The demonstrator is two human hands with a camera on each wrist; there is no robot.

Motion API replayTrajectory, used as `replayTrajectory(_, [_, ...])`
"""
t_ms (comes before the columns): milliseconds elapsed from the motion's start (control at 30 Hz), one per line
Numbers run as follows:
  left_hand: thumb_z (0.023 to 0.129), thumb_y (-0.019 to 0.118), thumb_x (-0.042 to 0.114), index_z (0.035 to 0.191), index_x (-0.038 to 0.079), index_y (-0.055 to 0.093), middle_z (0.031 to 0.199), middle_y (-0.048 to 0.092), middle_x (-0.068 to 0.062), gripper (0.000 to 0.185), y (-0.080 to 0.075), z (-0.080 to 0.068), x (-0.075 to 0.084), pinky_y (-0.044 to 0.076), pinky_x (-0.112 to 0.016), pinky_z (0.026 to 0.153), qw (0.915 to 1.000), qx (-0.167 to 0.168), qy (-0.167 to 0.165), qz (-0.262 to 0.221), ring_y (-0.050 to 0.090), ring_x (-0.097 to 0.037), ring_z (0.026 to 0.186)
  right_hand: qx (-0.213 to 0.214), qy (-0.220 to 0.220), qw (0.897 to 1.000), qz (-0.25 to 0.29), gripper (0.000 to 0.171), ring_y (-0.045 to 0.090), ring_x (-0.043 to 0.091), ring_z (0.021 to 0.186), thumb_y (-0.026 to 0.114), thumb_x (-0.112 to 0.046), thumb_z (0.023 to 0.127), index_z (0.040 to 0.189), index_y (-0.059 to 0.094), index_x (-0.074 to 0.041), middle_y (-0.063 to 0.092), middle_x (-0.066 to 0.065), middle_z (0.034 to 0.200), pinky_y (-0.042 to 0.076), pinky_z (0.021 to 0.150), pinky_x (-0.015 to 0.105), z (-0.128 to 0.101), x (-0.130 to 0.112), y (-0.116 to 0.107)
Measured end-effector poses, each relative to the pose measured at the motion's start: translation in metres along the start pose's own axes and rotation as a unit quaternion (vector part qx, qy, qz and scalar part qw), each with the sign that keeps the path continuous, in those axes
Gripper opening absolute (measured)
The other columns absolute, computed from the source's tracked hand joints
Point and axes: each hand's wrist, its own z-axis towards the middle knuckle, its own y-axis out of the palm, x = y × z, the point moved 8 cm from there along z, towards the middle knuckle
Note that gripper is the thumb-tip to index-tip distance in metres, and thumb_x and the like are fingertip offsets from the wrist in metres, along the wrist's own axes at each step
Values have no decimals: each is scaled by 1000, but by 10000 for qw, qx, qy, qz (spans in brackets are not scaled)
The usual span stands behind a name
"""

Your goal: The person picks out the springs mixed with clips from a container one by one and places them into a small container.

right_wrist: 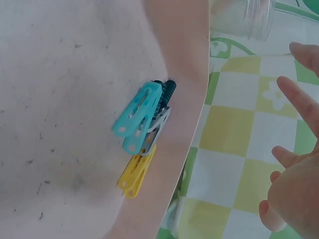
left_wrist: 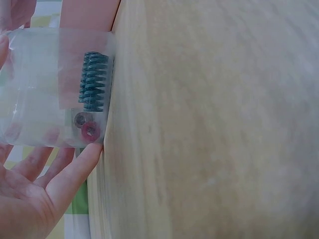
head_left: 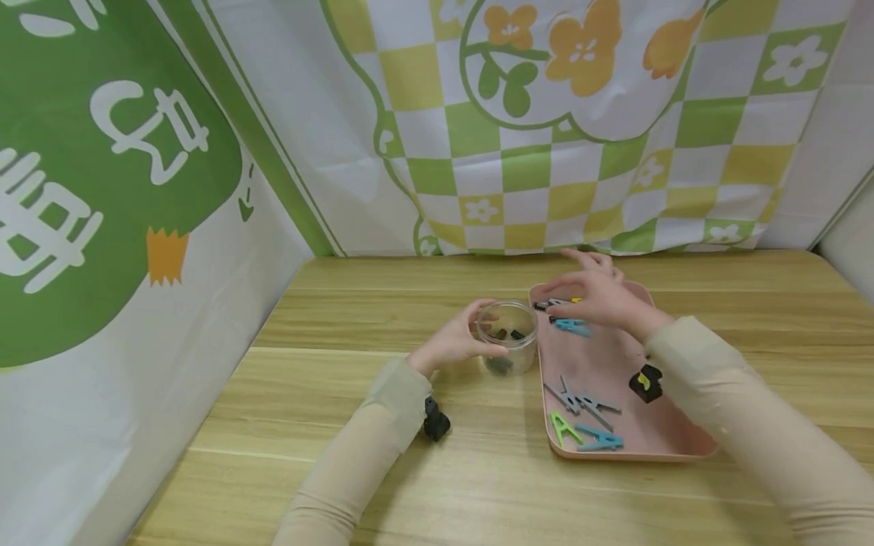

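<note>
Clothespins (head_left: pixel 572 327) lie at the far end of the pink tray (head_left: pixel 672 447), just under the right hand (head_left: pixel 592 294), whose fingers hover spread and hold nothing. Left of the tray, touching its edge, the clear jar (head_left: pixel 507 336) sits steadied by the left hand (head_left: pixel 456 341), curled around it. Bare surface (head_left: pixel 328 318) stretches farther left of the tray.

Both arms in long beige sleeves, thin close-fitting knit, plain, no print or logo. Left sleeve (head_left: pixel 355 462) ends in a slightly lighter ribbed cuff at the wrist; right sleeve (head_left: pixel 751 425) likewise, cuff snug. Small black camera unit (head_left: pixel 435 421) under the left wrist, another black unit with a yellow mark (head_left: pixel 646 383) under the right wrist. Left hand (head_left: pixel 454 341) and right hand (head_left: pixel 594 292) bare: no gloves, rings or watch showing.
</note>
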Motion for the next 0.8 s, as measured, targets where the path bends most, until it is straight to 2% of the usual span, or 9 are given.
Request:
replayTrajectory(300, [80, 78, 22, 146, 23, 31, 144, 44, -5, 82, 0, 1, -2, 37, -48, 104, 10000, -22, 6, 51, 42, -27, 130, 139, 150, 9998, -59, 34, -5, 53, 136, 69, -25, 86, 115, 67, -8, 10, 20, 156, 1, 100, 70, 3, 10, -9])
replayTrajectory(500, [80, 77, 20, 147, 23, 30, 145, 43, -6, 82, 0, 1, -2, 36, -49, 105, 10000, -55, 3, 16, 42, -27, 130, 81, 324, 9994, 97, 33, -6, 51, 137, 69, -25, 86, 115, 67, -7, 10, 20, 156, 0, 101, 69, 5, 19, -5])
replayTrajectory(567, [81, 77, 18, 147, 22, 28, 146, 41, -8, 82, 1, -1, 0, 35, -50, 105, 10000, -85, -7, -8, 42, -29, 131, 44, 414, 9990, 160, 34, -7, 50, 137, 69, -24, 86, 115, 67, -7, 9, 20, 156, -1, 101, 70, 6, 22, -2])
replayTrajectory(800, [83, 73, 12, 148, 12, 26, 148, 38, -17, 80, 1, -16, 24, 36, -50, 105, 9997, -219, -60, -17, 39, -35, 132, -59, 473, 9987, 153, 33, -4, 51, 137, 67, -25, 88, 115, 66, -6, 8, 20, 157, -1, 100, 71, 9, 30, 9])
